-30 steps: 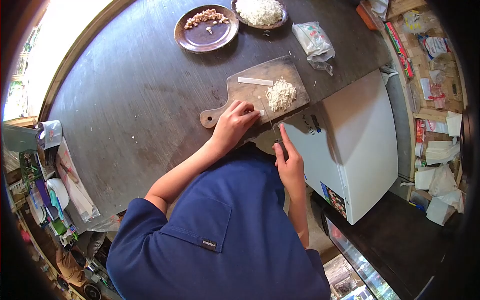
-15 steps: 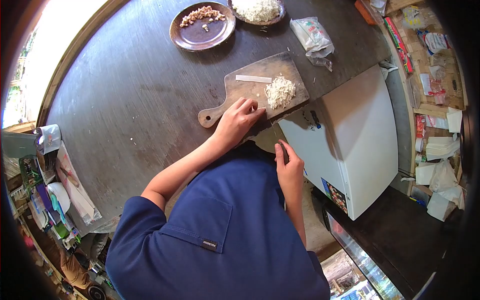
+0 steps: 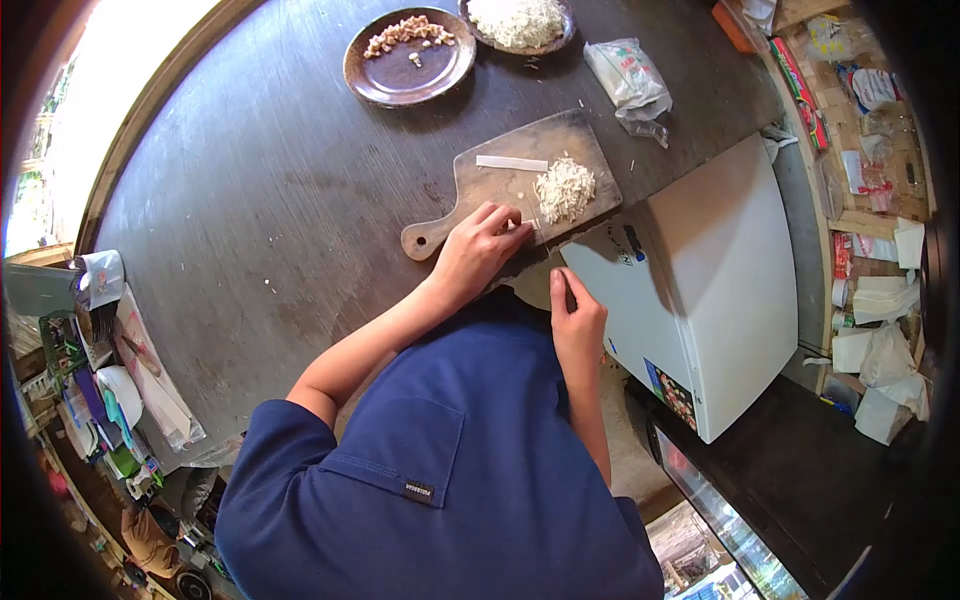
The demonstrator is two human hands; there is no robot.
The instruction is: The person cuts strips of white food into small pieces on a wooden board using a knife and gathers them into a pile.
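A wooden cutting board with a rounded handle lies at the table's near edge. My left hand rests on its near side, fingers curled and pressed down on a pale strip of food that is mostly hidden. Beyond those fingertips sits a heap of thin whitish shreds. One long pale strip lies along the far side of the board. My right hand, just off the table edge, is closed around the dark handle of a knife; its blade is seen edge-on and barely shows.
At the back stand a brown plate of diced pieces and a second plate heaped with white shreds. A plastic bag lies right of them. A white refrigerator stands beside the table; utensils and papers crowd the left edge.
My right hand has risen slightly toward the board with the knife. The left hand stays pressed on the board. The whole view has shifted a little.
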